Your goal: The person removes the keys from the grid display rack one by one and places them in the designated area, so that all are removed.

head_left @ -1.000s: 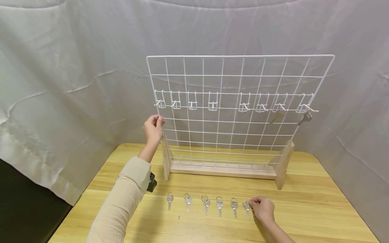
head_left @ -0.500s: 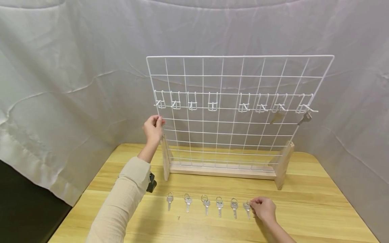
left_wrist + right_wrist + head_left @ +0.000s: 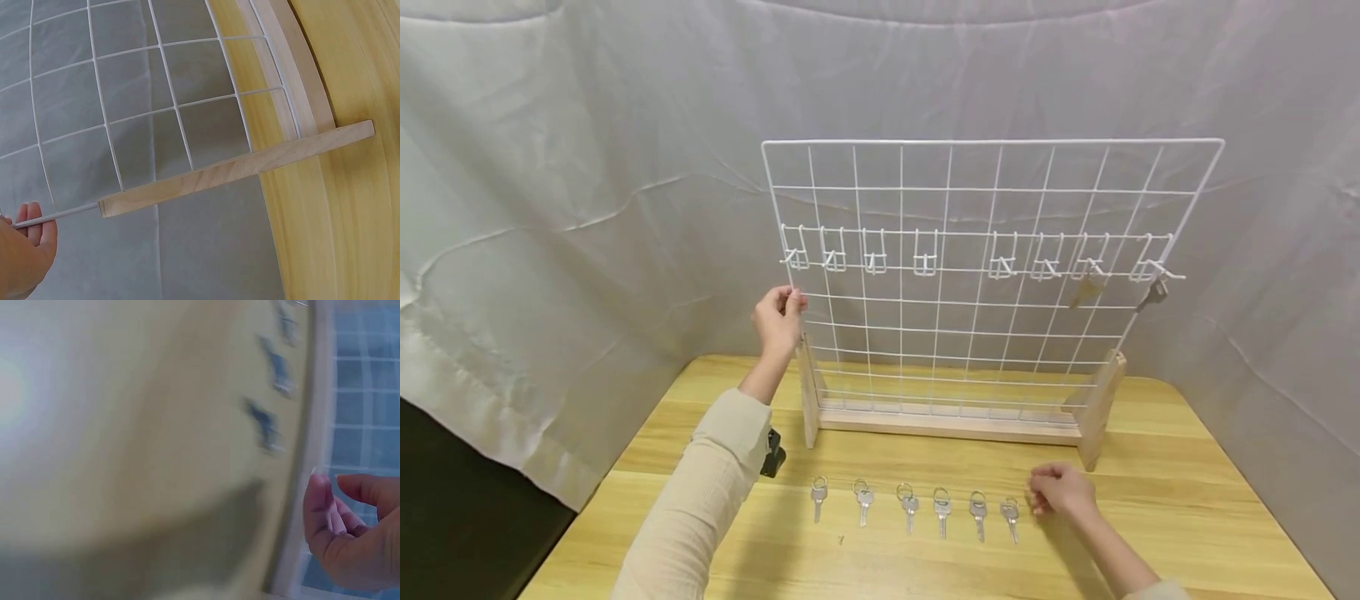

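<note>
In the head view a white wire grid panel stands upright in a wooden stand. My left hand grips its left edge wire; the left wrist view shows the fingers curled round that wire. My right hand is just above the table, right of a row of several keys with rings. Nearest to it lies the rightmost key, apart from the fingers. Loosely curled, with a gap between thumb and fingertips, the right hand holds nothing visible. One brass-coloured key and one dark key hang from the right-hand hooks.
Several white wire hooks line the panel's middle. A tiny scrap lies on the wooden table before the keys. Grey cloth surrounds the table. A black device shows at the left wrist.
My right hand has let go of the rightmost key's ring and moved up and to the right. That key lies slightly further right and lower. The left hand stays on the panel edge.
</note>
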The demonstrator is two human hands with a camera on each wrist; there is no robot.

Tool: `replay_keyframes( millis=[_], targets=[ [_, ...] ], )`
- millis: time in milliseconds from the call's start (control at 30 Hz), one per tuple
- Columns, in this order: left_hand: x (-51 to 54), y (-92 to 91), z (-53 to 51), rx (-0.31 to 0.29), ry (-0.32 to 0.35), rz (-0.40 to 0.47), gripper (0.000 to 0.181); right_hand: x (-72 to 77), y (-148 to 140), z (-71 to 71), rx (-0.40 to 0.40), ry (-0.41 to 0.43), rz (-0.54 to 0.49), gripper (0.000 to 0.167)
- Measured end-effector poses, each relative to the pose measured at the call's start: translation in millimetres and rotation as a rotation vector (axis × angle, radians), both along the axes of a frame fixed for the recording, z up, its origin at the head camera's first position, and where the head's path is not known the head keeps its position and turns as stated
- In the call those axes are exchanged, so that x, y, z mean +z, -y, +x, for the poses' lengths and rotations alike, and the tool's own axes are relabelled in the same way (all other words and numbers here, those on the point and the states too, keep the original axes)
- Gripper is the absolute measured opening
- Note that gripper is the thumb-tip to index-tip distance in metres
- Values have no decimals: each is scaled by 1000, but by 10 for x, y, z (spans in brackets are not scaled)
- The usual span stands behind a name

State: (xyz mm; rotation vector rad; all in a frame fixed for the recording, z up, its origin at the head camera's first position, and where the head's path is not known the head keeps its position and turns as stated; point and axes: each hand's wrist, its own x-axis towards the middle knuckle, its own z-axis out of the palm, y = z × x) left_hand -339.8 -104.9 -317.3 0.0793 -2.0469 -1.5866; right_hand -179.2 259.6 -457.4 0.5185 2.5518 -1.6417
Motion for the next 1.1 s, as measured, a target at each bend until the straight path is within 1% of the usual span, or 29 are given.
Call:
replay_keyframes(
  millis=[167,333,367,433,533,567,633,667,767,833,967,1033,1100],
  targets=[
    [2,8,11,0,3,-3,20,467,-85,-108,24,-77,31,30],
    [9,8,23,5,6,-12,21,898,-131,-177,51,-195,40,36],
    [11,7,25,6,8,-14,21,979,-143,-188,48,-227,30,35],
    [15,6,28,5,9,-13,21,1127,-161,-207,29,-292,-21,28],
    [15,4,28,1,7,-12,21,1310,-188,-234,-14,-397,-148,11],
    [14,4,27,0,7,-12,21,1361,-190,-246,-31,-433,-206,10],
    [13,3,22,-2,3,-14,21,1447,-193,-272,-52,-495,-286,16],
    [13,3,19,-2,1,-15,21,1486,-193,-287,-59,-525,-312,18],
    [15,3,14,-3,-2,-16,21,1577,-193,-340,-75,-590,-372,20],
    [16,3,16,-5,0,-13,21,1628,-194,-380,-106,-620,-396,19],
    [15,4,20,-10,9,-3,21,1728,-193,-459,-211,-653,-434,17],
    [15,4,21,-10,10,-2,21,1778,-192,-490,-245,-654,-422,15],
    [14,3,21,-9,7,-2,21,1829,-193,-511,-253,-644,-387,12]
  ],
)
